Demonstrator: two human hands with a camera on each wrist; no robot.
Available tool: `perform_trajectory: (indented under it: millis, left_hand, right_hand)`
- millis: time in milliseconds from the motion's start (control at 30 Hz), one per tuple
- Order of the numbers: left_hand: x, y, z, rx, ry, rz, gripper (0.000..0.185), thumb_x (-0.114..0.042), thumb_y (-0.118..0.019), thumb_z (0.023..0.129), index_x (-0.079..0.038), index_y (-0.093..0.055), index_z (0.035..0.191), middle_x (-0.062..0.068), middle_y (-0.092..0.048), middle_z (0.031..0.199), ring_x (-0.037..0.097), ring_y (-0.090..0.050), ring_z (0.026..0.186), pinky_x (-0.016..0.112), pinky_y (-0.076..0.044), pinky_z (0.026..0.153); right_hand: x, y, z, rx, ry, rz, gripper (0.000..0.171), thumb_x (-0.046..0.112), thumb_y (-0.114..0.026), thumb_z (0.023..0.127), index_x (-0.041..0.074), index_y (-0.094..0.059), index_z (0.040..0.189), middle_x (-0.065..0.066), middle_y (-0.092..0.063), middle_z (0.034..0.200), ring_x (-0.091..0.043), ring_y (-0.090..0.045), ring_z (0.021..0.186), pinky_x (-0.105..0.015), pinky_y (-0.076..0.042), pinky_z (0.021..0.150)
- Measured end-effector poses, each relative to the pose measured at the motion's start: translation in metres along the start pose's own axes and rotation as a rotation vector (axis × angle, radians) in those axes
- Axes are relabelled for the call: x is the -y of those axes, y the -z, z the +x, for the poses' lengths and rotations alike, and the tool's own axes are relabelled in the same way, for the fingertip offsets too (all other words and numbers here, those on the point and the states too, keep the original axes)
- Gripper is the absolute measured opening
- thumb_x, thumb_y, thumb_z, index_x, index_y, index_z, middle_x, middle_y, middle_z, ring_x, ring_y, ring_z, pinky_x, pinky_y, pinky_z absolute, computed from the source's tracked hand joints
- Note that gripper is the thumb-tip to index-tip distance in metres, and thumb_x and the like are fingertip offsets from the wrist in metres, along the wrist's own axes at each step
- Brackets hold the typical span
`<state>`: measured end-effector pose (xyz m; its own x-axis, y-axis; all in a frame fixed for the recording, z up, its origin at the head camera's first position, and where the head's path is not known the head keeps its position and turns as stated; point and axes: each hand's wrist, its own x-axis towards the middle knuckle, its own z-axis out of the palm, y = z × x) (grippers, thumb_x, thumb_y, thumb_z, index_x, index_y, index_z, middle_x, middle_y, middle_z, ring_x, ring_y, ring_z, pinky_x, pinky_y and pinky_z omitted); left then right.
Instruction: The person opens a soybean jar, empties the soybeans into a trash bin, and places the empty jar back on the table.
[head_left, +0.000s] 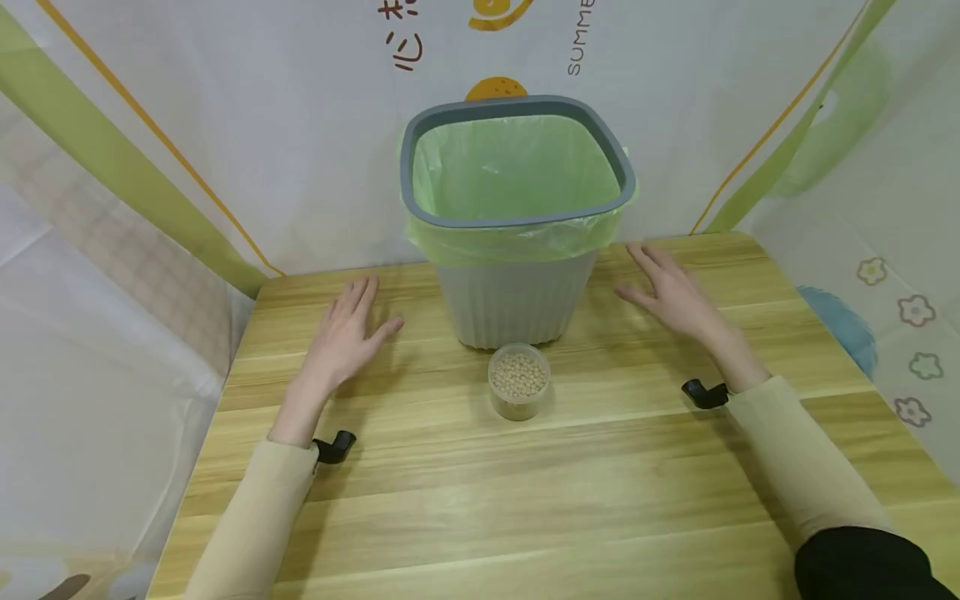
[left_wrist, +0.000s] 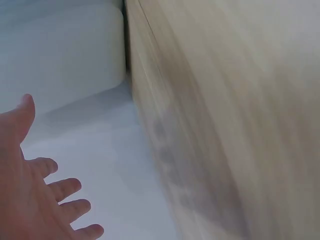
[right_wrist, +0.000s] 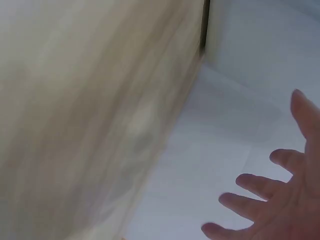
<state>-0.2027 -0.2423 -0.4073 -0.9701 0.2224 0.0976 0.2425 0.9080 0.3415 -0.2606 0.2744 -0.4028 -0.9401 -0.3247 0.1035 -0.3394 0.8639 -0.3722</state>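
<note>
A grey trash bin with a pale green liner bag over its rim stands at the back middle of the table. Just in front of it sits a small clear round tub filled with beige beads or dried beans. To the left of the bin, my left hand is held with straight, spread fingers and nothing in it. My right hand is likewise spread and holds nothing, on the bin's right side. Both wrist views show the fingers apart, above the table and away from the bin.
The wooden table has its back edge against a white printed curtain. More cloth hangs at the left and right sides. A black wrist mount sticks out from the left wrist, another black mount from the right.
</note>
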Motion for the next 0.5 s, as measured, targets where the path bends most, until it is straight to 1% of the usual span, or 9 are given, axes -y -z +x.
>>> perform_trajectory:
  millis: [67,133,200,367,500]
  left_hand:
    - [-0.001,-0.001,-0.004,-0.011,-0.001,-0.04,0.089,-0.064,-0.041,0.104,-0.011,-0.007,0.166,0.017,-0.008,0.173,0.046,-0.007,0.16,0.067,-0.008,0.128]
    - [-0.002,-0.003,-0.008,-0.026,-0.004,-0.07,0.088,-0.063,-0.041,0.104,-0.01,-0.009,0.166,0.018,-0.01,0.173,0.047,-0.009,0.159,0.066,-0.01,0.128]
    - [-0.004,-0.004,-0.012,-0.039,-0.007,-0.095,0.087,-0.063,-0.041,0.104,-0.009,-0.01,0.166,0.018,-0.012,0.173,0.047,-0.012,0.159,0.065,-0.011,0.129]
    - [-0.011,-0.011,-0.021,-0.059,-0.018,-0.176,0.086,-0.06,-0.042,0.105,-0.009,-0.011,0.166,0.019,-0.015,0.172,0.045,-0.015,0.159,0.063,-0.014,0.129]
    - [-0.019,-0.015,-0.027,-0.052,-0.029,-0.285,0.084,-0.056,-0.044,0.106,-0.011,-0.008,0.166,0.014,-0.01,0.174,0.043,-0.013,0.16,0.062,-0.013,0.129]
  right_hand:
    - [0.003,-0.003,-0.004,0.004,0.007,0.087,0.085,0.053,-0.056,0.103,0.017,-0.013,0.167,-0.025,-0.02,0.169,-0.053,-0.024,0.153,-0.076,-0.021,0.119]
    - [0.006,-0.006,-0.008,0.005,0.017,0.148,0.085,0.049,-0.058,0.103,0.016,-0.013,0.166,-0.023,-0.022,0.17,-0.051,-0.025,0.154,-0.07,-0.023,0.122]
    - [0.009,-0.008,-0.013,0.007,0.025,0.211,0.084,0.045,-0.059,0.103,0.016,-0.013,0.166,-0.022,-0.024,0.169,-0.049,-0.027,0.153,-0.068,-0.024,0.123]
    - [0.018,-0.014,-0.027,0.058,0.03,0.36,0.08,0.038,-0.059,0.105,0.017,-0.013,0.167,-0.026,-0.029,0.166,-0.051,-0.036,0.148,-0.071,-0.034,0.116]
    - [0.024,-0.018,-0.037,0.124,0.037,0.457,0.077,0.033,-0.057,0.106,0.01,-0.013,0.166,-0.029,-0.03,0.164,-0.053,-0.038,0.146,-0.071,-0.036,0.114]
